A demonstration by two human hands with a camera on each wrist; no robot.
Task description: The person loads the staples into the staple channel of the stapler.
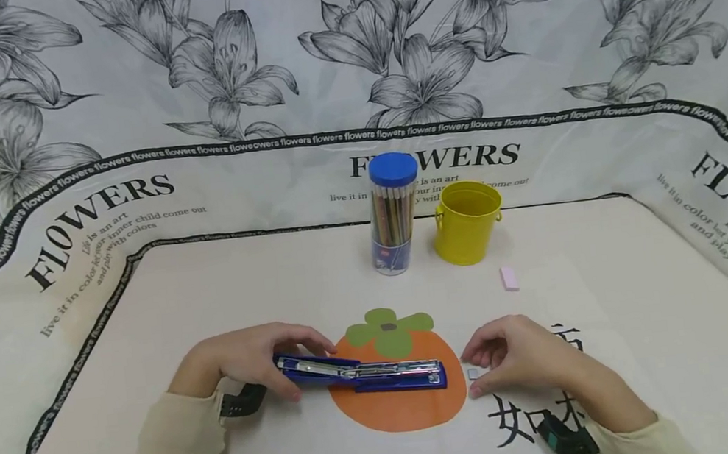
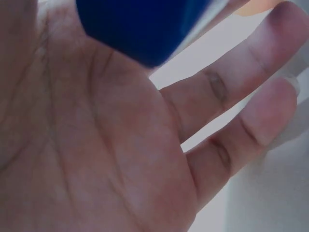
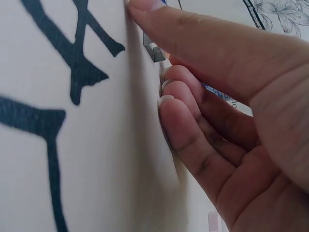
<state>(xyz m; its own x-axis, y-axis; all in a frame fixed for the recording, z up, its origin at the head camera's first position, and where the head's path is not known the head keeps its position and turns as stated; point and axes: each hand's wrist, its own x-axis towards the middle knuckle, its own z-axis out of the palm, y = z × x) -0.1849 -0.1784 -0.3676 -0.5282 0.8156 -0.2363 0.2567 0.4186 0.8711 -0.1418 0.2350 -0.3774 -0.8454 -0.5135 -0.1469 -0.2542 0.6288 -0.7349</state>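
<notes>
In the head view my left hand (image 1: pixel 254 357) grips the rear end of a blue stapler (image 1: pixel 400 384), thumb in front and fingers behind. The stapler lies opened out nearly flat, its metal staple channel showing. A blue end of the stapler (image 2: pixel 140 29) crosses the palm in the left wrist view, with two fingers extended past it. Just beyond the stapler's tip, a small silvery block of staples (image 1: pixel 473 374) rests on the table. My right hand (image 1: pixel 524 354) is around that block, thumb and forefinger apart on either side of it. The right wrist view shows the staples (image 3: pixel 155 52) beside the thumb.
Behind the hands stand a clear tube of pencils (image 1: pixel 392 216) with a blue lid and a yellow bucket (image 1: pixel 468 223). A pink eraser (image 1: pixel 509 278) lies in front of the bucket. The tablecloth (image 1: pixel 263 282) carries an orange persimmon print, black characters and flower drawings.
</notes>
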